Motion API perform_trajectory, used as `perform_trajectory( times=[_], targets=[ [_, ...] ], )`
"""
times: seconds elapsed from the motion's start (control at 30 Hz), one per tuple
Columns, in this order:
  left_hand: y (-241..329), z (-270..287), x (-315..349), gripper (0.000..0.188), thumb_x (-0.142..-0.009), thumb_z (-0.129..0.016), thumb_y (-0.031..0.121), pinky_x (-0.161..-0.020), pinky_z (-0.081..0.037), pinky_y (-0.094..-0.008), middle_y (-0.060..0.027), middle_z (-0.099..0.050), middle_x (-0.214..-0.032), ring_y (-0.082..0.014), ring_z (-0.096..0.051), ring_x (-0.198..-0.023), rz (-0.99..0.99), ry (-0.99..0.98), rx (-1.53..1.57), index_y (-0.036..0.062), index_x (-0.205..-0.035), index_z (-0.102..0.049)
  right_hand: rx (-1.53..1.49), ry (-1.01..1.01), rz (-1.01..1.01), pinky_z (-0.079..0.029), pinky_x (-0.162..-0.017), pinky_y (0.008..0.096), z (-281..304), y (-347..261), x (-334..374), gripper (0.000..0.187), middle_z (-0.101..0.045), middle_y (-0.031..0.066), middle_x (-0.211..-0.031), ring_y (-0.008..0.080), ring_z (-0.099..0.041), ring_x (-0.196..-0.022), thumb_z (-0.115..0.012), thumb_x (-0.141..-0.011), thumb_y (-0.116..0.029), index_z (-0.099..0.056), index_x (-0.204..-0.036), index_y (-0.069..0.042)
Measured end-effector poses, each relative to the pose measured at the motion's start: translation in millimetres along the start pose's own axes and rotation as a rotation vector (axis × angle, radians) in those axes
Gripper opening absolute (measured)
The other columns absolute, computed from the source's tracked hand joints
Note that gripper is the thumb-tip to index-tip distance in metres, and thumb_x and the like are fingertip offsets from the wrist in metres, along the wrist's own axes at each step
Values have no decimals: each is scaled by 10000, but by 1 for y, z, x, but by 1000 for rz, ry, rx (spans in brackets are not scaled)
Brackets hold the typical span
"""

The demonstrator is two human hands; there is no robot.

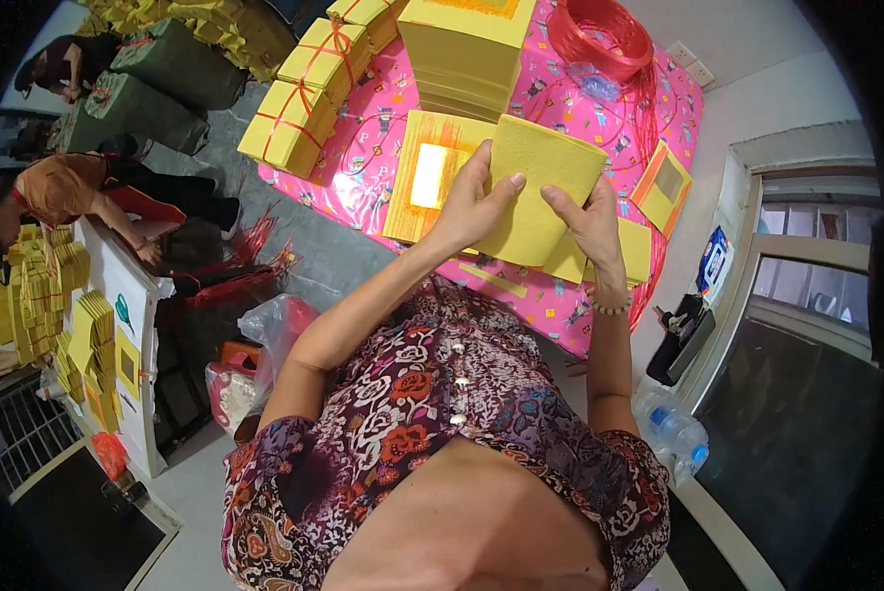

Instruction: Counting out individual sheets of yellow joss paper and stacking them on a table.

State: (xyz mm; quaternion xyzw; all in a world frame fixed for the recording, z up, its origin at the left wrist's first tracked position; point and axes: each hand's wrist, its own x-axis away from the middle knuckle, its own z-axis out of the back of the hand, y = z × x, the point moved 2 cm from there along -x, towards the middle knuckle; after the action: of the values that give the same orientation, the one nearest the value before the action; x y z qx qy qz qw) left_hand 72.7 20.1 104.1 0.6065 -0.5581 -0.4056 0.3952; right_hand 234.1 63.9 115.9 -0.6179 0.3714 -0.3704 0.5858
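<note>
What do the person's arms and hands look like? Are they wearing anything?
Both forearms are bare, with no gloves on the left hand or the right hand. The right wrist wears a thin beaded bracelet. Short sleeves end above the elbows, part of a dark purple top with a red and white flower pattern and small pale buttons.

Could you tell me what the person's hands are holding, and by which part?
Both the left hand and right hand grip a yellow paper stack by its lower edge.

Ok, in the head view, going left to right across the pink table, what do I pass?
Tied yellow bundles → gold-centred sheets → left hand → held yellow stack → right hand → orange-bordered sheet.
</note>
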Motion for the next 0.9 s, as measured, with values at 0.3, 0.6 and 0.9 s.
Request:
perform_trajectory(
  times=[0.3, 0.6, 0.9],
  targets=[
    [10, 12, 4, 359, -862, -514, -9, -918, -413, -297, -108, -562, -1117, -163, -529, -1055, 47, 53, -8, -33, -1209, -426, -239, 32, 13, -487, -749, 247, -14, 4, -5, 294, -631, 58, -988, 98, -590, -869, -576, -907, -180, -542, -1113, 27],
    [9, 36, 11, 406, -848, -553, -10, -898, -438, -299, -106, -587, -1147, -157, -567, -1035, 108, 111, -66, -8, -1241, -451, -100, 157, 67, -409, -584, 190, -21, 29, -18, 255, -596, -46, -749, 6, -488, -675, -535, -936, -220, -643, -905, 9],
    [13, 54, 24, 410, -840, -514, -47, -899, -430, -298, -107, -584, -1131, -172, -560, -1036, 165, 192, 11, -16, -1242, -435, -131, -56, -94, -425, -542, 195, -40, 18, -14, 286, -619, -3, -735, 20, -520, -648, -569, -915, -236, -641, -908, 41]
  ],
)
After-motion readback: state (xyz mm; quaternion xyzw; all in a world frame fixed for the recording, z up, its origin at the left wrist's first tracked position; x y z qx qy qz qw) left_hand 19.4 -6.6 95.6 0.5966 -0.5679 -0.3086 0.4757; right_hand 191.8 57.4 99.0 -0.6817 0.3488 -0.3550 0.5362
